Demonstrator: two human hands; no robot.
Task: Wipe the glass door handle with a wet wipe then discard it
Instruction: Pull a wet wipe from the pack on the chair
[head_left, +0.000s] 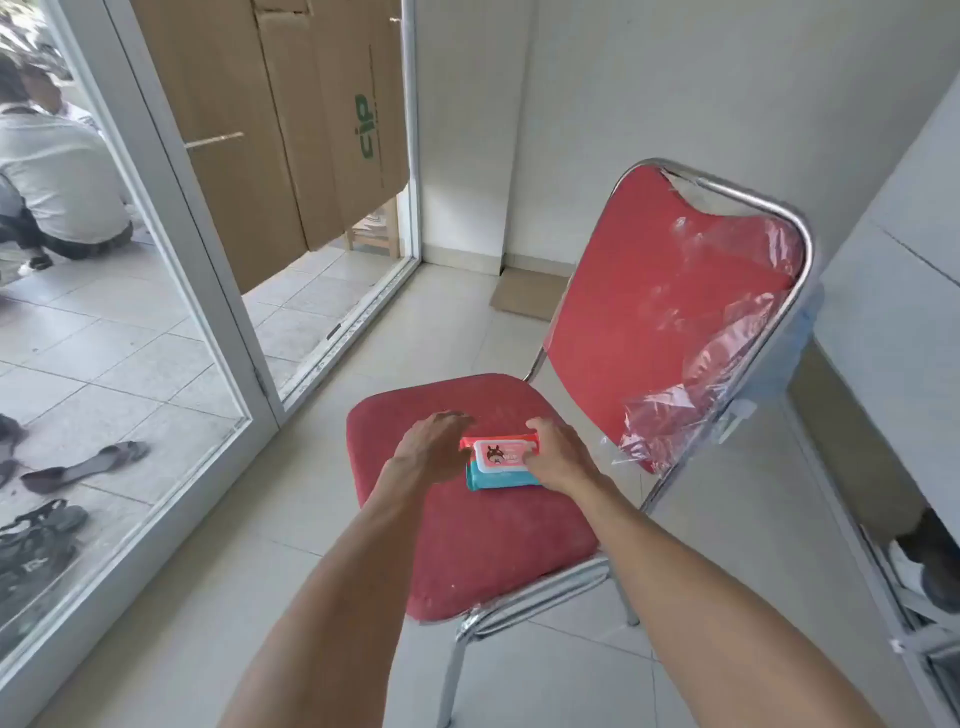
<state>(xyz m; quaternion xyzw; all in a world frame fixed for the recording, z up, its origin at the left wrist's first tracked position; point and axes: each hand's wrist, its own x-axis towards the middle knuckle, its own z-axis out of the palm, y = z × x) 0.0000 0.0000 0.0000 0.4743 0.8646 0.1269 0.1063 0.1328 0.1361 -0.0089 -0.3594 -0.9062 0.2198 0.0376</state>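
A pink and teal wet wipe pack (498, 462) with a white lid lies on the seat of a red chair (483, 545). My right hand (558, 457) grips the pack's right end, fingers curled over its top edge. My left hand (431, 447) hovers at the pack's left end with fingers bent down toward it; I cannot tell whether it touches. The glass door (130, 312) stands open at the left, and its thin metal handle (215, 139) sticks out high on the frame.
Flattened cardboard (291, 130) covers the glass panel behind the door. Loose clear plastic (691, 395) hangs off the chair back. Shoes (83, 467) lie outside on the tiles, where a person (52, 171) crouches. A grey cabinet (893, 312) stands at the right.
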